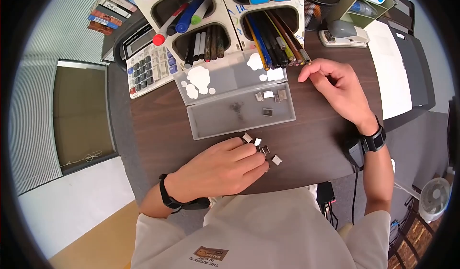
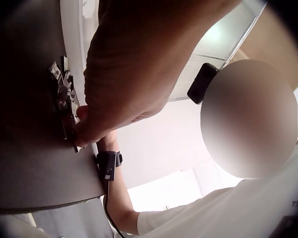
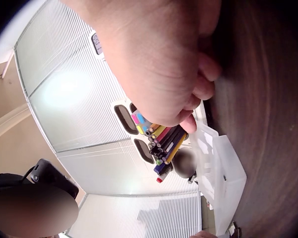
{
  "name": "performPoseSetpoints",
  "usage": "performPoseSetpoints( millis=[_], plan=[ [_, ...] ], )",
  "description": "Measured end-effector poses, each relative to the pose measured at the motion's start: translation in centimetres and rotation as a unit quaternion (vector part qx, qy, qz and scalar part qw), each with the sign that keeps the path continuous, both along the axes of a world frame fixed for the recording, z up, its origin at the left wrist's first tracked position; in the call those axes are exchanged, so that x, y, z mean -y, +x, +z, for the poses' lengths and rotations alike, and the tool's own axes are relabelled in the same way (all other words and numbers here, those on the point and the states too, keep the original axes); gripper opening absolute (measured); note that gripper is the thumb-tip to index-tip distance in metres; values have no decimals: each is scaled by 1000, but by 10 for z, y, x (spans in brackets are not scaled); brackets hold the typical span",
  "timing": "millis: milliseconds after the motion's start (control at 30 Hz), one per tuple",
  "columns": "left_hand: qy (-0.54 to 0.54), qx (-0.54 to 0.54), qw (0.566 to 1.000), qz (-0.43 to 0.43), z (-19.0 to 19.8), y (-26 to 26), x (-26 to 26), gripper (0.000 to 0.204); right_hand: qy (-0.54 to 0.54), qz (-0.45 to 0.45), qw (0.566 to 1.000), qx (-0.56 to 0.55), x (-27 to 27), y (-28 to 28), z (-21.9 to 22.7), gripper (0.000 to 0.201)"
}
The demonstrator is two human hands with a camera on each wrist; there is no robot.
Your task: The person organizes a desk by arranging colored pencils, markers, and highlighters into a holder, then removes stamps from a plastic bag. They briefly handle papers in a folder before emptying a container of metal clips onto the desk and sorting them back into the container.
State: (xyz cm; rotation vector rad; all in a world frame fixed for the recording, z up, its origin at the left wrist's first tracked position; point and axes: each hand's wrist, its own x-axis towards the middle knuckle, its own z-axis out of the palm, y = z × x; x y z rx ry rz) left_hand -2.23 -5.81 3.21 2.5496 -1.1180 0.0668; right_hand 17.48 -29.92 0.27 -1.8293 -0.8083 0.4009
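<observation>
My left hand (image 1: pixel 220 168) is over a small group of silver metal clips (image 1: pixel 276 160) on the table near its front edge. In the left wrist view its fingertips are right at the clips (image 2: pixel 64 94); I cannot tell whether they pinch one. Beyond it lies a translucent plastic case (image 1: pixel 215 125), lid folded back, with several metal clips (image 1: pixel 268 112) at its right end. My right hand (image 1: pixel 341 89) rests beside the lid's right end, fingers loosely curled, holding nothing. In the right wrist view it is close to the case (image 3: pixel 231 173).
Behind the case stands a white desk organizer (image 1: pixel 223 10) full of pens and pencils. A calculator (image 1: pixel 148 68) lies to its left. On the right are a stapler (image 1: pixel 342 34), a black mesh cup (image 1: pixel 320 10) and white paper (image 1: pixel 390 72). The table's front edge runs close to my body.
</observation>
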Motion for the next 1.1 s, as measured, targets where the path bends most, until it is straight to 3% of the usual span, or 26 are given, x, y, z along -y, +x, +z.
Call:
performPoseSetpoints(
  millis=[300, 367, 400, 500, 600, 667, 733, 833, 1100],
  plan=[
    [-14, 4, 1000, -8, 4, 7, -6, 20, 0, 2, 1000, 14, 0, 1, 1, 18],
    [-84, 19, 993, 76, 8, 9, -13, 23, -2, 5, 1000, 7, 1, 1, 1, 18],
    [-84, 18, 993, 75, 11, 11, -17, 23, -2, 4, 1000, 6, 1, 1, 0, 18],
    [-122, 82, 965, 219, 13, 17, -26, 25, 10, 8, 1000, 21, 1, 1, -1, 18],
    [-102, 115, 951, 269, 9, 20, -29, 26, -14, 7, 1000, 11, 1, 1, 0, 18],
    [-96, 97, 954, 268, 14, 17, -29, 26, 1, 4, 1000, 19, 1, 1, -1, 18],
    [-68, 74, 976, 192, 17, 17, -32, 26, -10, 4, 1000, 9, 2, 2, 0, 18],
    [-35, 55, 986, 153, 17, 15, -30, 25, -7, 7, 1000, 12, 1, 2, -1, 18],
    [-3, 53, 989, 138, 12, 17, -20, 26, -7, 5, 1000, 13, 2, 0, 0, 18]
  ],
)
